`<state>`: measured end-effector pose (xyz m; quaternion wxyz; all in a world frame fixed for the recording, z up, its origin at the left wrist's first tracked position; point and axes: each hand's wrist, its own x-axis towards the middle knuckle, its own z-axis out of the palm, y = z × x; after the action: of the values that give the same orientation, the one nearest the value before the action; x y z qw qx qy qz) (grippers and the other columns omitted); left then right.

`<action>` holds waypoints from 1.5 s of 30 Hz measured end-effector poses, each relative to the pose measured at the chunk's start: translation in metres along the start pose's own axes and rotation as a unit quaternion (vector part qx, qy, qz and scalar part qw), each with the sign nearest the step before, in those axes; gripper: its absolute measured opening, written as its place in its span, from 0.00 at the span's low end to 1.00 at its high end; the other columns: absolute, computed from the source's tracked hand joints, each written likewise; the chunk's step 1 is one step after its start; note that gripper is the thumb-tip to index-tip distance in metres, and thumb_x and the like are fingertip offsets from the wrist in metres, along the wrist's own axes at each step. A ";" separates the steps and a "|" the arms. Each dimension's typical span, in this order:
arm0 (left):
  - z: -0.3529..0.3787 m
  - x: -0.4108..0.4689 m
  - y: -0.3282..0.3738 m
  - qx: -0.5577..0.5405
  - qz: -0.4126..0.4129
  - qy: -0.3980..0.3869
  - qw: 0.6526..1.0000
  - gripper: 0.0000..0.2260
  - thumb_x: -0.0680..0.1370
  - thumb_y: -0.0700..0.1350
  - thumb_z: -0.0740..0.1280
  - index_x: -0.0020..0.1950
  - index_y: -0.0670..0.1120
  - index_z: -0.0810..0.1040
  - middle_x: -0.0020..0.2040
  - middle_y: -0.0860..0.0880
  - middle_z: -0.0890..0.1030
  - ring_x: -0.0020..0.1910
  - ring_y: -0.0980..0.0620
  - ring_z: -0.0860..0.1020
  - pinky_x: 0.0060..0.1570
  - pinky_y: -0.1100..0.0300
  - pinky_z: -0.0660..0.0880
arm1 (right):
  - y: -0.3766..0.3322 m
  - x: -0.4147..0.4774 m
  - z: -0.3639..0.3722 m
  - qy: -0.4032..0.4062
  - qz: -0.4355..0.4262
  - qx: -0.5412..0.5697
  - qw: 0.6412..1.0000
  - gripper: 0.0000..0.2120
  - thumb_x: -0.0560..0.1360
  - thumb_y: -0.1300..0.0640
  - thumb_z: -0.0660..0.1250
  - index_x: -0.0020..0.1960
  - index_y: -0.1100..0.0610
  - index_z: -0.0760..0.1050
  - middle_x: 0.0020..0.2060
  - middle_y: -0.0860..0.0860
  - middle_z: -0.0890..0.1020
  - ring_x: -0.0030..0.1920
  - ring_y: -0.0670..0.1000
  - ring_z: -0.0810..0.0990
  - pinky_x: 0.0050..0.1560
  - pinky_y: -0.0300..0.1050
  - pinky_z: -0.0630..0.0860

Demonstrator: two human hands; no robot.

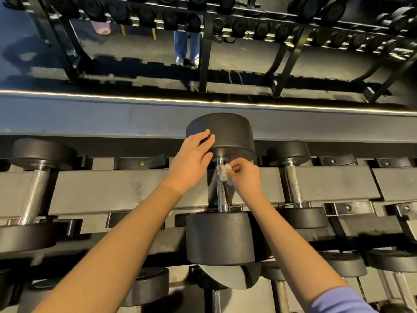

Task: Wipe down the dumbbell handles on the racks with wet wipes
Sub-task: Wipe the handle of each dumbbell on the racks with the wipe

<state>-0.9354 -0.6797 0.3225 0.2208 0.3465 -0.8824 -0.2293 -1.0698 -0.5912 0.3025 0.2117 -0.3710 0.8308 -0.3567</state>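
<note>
- Gym floor, mirror wall behind; the mirror [225,53] repeats rows of dumbbells and somebody's legs in jeans.
- Black rack [108,188] runs across the view, cradles holding dumbbells handle-toward-viewer; more on a lower tier.
- Dumbbell in hand [222,188] sits at centre, far head against the ledge, near head toward the viewer.
- Left hand [191,161] lies flat, fingers spread, on the side of the far head. Nothing gripped; it looks to be steadying the weight.
- Right hand [246,177] pinches a small bunched white wet wipe [225,172] between thumb and fingertips, closed on it, and presses it to the top of the knurled handle [222,188], just below the far head.
- Progress, as a judgement: wipe is at the far end of this handle; the stretch down to the near head appears not yet covered.
- Neighbouring handles, left [36,193] and right [293,184], show no sign either way. Cannot tell wiped from unwiped.
- Lower-tier dumbbells [146,285] also remain to account for.
</note>
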 end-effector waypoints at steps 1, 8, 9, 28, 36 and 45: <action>0.000 0.000 0.000 -0.002 -0.001 0.001 1.000 0.21 0.82 0.44 0.60 0.75 0.48 0.63 0.75 0.51 0.61 0.74 0.54 0.58 0.67 0.65 0.52 | 0.000 0.002 0.002 0.012 -0.009 0.000 1.000 0.03 0.73 0.63 0.69 0.42 0.57 0.77 0.31 0.47 0.77 0.32 0.45 0.75 0.38 0.39 0.74; -0.002 0.000 -0.001 -0.018 -0.007 -0.002 1.000 0.20 0.82 0.44 0.59 0.75 0.50 0.63 0.75 0.52 0.61 0.73 0.54 0.57 0.66 0.66 0.53 | 0.009 -0.011 -0.003 -0.101 0.007 -0.042 0.994 0.09 0.71 0.63 0.72 0.51 0.63 0.82 0.44 0.54 0.81 0.45 0.49 0.77 0.52 0.42 0.73; -0.002 0.000 -0.001 -0.019 -0.009 -0.002 1.000 0.20 0.82 0.44 0.59 0.75 0.50 0.63 0.75 0.52 0.61 0.73 0.55 0.57 0.66 0.66 0.54 | 0.008 -0.010 -0.002 -0.098 -0.007 -0.051 0.994 0.03 0.71 0.64 0.72 0.44 0.62 0.82 0.41 0.55 0.82 0.43 0.51 0.78 0.49 0.42 0.73; -0.004 0.001 0.003 -0.006 -0.028 -0.020 0.999 0.21 0.82 0.45 0.58 0.76 0.51 0.61 0.76 0.53 0.59 0.74 0.55 0.55 0.68 0.62 0.57 | 0.005 0.015 0.006 0.009 0.008 0.009 1.000 0.07 0.71 0.67 0.68 0.37 0.59 0.81 0.35 0.53 0.81 0.38 0.48 0.77 0.38 0.31 0.69; -0.002 0.001 0.000 -0.014 -0.020 -0.015 1.000 0.21 0.82 0.43 0.59 0.75 0.50 0.62 0.75 0.52 0.61 0.74 0.54 0.57 0.68 0.59 0.60 | 0.014 -0.010 -0.007 -0.143 0.045 -0.008 0.989 0.17 0.68 0.70 0.72 0.29 0.55 0.70 0.30 0.49 0.75 0.31 0.46 0.74 0.30 0.30 0.71; -0.002 0.000 0.002 -0.025 -0.027 -0.012 0.999 0.21 0.82 0.43 0.58 0.75 0.50 0.62 0.75 0.52 0.61 0.74 0.54 0.57 0.68 0.59 0.60 | 0.014 -0.009 -0.012 -0.232 0.000 -0.135 0.963 0.17 0.65 0.68 0.74 0.31 0.53 0.69 0.36 0.53 0.76 0.38 0.50 0.74 0.37 0.38 0.71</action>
<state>-0.9349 -0.6792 0.3252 0.2121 0.3618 -0.8695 -0.2609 -1.0777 -0.5726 0.3006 0.3468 -0.4690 0.7992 -0.1454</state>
